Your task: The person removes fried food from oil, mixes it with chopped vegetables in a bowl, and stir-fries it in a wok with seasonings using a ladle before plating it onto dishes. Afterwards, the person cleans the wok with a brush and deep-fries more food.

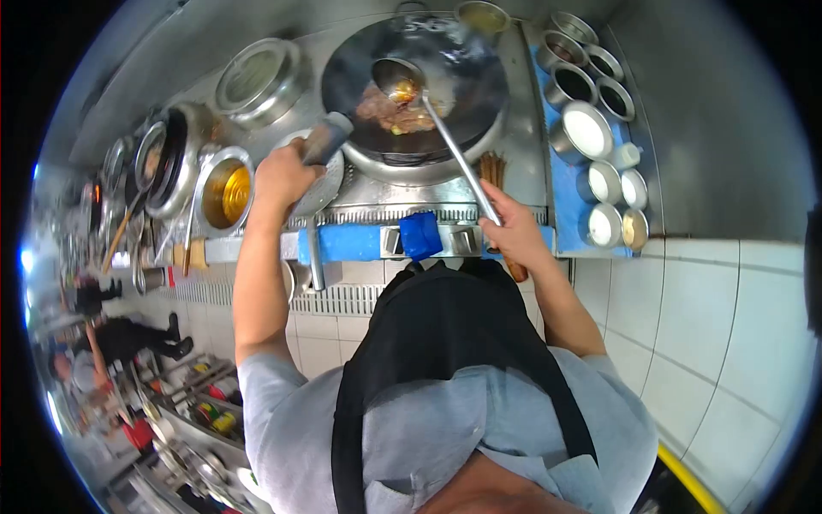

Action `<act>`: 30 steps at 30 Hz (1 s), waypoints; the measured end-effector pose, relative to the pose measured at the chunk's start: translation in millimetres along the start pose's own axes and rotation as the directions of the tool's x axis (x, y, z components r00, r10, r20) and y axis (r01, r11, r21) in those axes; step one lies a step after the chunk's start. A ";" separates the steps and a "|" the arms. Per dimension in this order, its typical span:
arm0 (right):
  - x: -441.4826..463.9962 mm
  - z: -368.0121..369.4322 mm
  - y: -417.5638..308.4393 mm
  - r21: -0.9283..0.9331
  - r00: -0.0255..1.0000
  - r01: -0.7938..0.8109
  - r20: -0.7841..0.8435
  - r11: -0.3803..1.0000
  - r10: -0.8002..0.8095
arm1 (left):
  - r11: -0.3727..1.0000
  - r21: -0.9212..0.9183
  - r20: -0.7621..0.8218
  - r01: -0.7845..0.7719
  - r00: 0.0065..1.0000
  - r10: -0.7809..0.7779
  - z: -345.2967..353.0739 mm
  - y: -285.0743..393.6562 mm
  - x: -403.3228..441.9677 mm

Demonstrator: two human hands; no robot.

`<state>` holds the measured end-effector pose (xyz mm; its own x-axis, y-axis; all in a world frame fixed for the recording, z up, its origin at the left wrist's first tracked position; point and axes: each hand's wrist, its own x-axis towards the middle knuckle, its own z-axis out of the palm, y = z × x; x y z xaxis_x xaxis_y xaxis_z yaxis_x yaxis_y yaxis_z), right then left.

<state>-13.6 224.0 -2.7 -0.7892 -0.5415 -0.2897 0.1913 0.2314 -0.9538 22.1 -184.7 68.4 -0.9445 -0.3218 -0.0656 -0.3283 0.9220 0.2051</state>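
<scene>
My right hand (514,227) is closed round the long handle of a metal ladle (458,150). The ladle's bowl is over the dark wok (475,77), with a shiny amber content in it. Beneath it, browned pieces of food (381,107) lie in the wok; they look like meat. At the wok's left rim, my left hand (289,178) grips a blurred grey object (328,137), roughly cylindrical, whose kind I cannot make out. A perforated metal strainer (323,190) lies under that hand, its handle pointing toward me.
Metal cups of white and dark contents (586,130) stand at the right on a blue cloth. Left are a pot of amber liquid (229,193) and a lidded metal pot (259,81). A blue cloth (419,236) hangs at the stove's front. Another person (128,343) is far left.
</scene>
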 end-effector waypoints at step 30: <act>37.7 -216.3 94.3 -0.001 0.838 0.192 -0.521 0.981 -0.164 | 0.528 -0.759 -0.058 -0.381 0.848 0.527 240.0 659.4 188.6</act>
<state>-151.5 400.2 -86.5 -0.9965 -0.0706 -0.0452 0.0362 0.1240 -0.9916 -373.9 414.3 -43.2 -0.9735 0.2009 0.1093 0.1902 0.4460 0.8746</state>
